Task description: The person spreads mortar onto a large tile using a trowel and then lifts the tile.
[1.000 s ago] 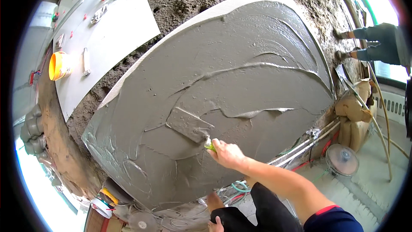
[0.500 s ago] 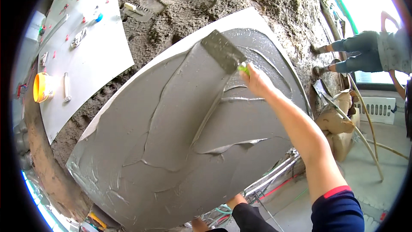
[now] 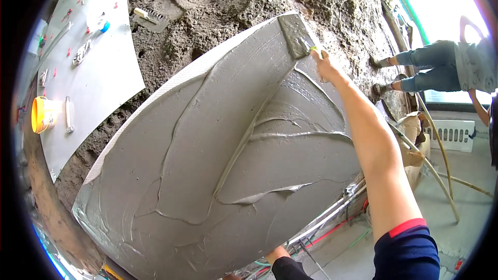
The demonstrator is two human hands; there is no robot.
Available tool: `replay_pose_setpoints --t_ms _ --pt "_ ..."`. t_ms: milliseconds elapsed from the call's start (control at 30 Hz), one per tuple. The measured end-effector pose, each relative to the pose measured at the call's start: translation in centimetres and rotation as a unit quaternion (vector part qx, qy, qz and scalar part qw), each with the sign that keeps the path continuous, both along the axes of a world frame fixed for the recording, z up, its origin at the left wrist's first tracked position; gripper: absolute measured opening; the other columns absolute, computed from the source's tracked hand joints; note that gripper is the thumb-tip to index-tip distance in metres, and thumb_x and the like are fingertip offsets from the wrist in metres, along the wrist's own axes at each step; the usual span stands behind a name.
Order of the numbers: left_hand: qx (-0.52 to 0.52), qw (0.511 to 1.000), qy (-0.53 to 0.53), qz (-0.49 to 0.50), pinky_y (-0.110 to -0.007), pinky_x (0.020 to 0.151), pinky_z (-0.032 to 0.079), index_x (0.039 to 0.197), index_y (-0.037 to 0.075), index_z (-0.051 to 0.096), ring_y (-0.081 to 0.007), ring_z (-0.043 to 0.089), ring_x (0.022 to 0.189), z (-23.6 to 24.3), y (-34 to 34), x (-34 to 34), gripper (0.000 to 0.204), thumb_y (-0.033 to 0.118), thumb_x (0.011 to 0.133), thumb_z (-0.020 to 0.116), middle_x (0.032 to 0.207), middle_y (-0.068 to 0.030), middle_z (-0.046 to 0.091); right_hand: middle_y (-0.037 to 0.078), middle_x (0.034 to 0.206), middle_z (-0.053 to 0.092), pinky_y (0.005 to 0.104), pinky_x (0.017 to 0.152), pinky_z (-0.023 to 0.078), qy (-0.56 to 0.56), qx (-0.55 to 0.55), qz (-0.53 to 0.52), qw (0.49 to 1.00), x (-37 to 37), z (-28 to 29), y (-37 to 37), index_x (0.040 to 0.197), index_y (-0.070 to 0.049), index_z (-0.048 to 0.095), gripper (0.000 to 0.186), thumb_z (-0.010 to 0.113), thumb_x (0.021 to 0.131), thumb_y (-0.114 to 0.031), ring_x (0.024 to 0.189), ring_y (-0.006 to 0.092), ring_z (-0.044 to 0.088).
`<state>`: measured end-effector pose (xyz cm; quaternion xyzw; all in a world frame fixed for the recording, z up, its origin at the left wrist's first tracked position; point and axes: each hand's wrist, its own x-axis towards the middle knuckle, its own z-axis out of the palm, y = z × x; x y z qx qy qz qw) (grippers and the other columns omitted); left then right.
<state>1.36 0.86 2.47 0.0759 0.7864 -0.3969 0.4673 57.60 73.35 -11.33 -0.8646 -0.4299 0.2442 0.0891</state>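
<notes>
Since the right hand (image 3: 326, 64) is stretched out full length to the top corner of the big tile (image 3: 207, 166), fingers clamped on the handle of the trowel (image 3: 296, 35), the risks are mostly about reach. Trowel blade lies flat on the wet grey mortar right at the tile's top edge, next to the rough wall (image 3: 228, 0). At that stretch pressure prob. goes uneven, so ridges or thin patches could be left near the corner, and mortar could get pushed off the edge. Blade could also slip onto the bare wall.

Left hand: only a bit of forearm shows by the tile's bottom edge, hand itself out of shot, can't tell its fingers.

Count, head view: 1 trowel in hand, 1 mortared tile, 1 plain tile (image 3: 88, 78) to the left, 1 yellow tub (image 3: 42, 114) on it, 1 notched trowel (image 3: 148, 18) further up, 1 other person (image 3: 441, 65) on the right.
</notes>
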Motion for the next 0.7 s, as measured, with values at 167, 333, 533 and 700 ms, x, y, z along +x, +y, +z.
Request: replay_pose_setpoints --t_ms 167,333,533,700 --pt "0.015 0.998 0.012 -0.054 -0.051 0.109 0.028 0.144 0.006 0.035 -0.0418 0.034 0.133 -1.3 -4.3 -1.9 0.095 0.079 0.083 0.027 0.144 -0.0235 0.038 0.006 0.057 0.059 0.0374 0.064 0.048 0.107 -0.009 -0.038 0.994 0.9 0.5 1.0 0.122 -0.004 0.051 0.062 0.038 0.094 -0.058 0.051 0.0195 0.057" --pt "0.023 0.998 0.012 -0.06 -0.051 0.108 0.03 0.142 0.005 0.037 -0.043 0.037 0.131 -1.5 -3.1 -0.7 0.094 0.078 0.083 0.029 0.141 -0.0237 0.041 0.015 0.068 0.064 0.041 0.081 0.047 0.043 -0.025 -0.052 0.997 6.5 -1.1 0.9 0.112 -0.001 0.058 0.064 0.036 0.094 -0.058 0.077 0.0272 0.064" --pt "0.041 0.996 0.038 -0.068 -0.053 0.107 0.03 0.141 0.005 0.038 -0.0439 0.039 0.129 -1.6 -5.9 -2.5 0.09 0.075 0.085 0.035 0.14 -0.0239 0.042 0.029 0.11 0.06 0.0468 0.091 0.045 -0.187 0.035 -0.084 0.978 3.5 -0.8 -3.4 0.114 0.002 0.055 0.059 0.04 0.094 -0.051 0.105 0.0416 0.058" --pt "0.119 0.992 0.021 -0.04 -0.052 0.107 0.031 0.141 0.004 0.038 -0.043 0.039 0.129 -1.4 -5.1 -2.0 0.09 0.073 0.085 0.037 0.14 -0.0242 0.042 0.029 0.11 0.057 0.0478 0.087 0.046 -0.156 0.13 0.039 0.978 3.7 1.5 -7.0 0.118 0.001 0.052 0.05 0.047 0.093 -0.042 0.103 0.0407 0.057"
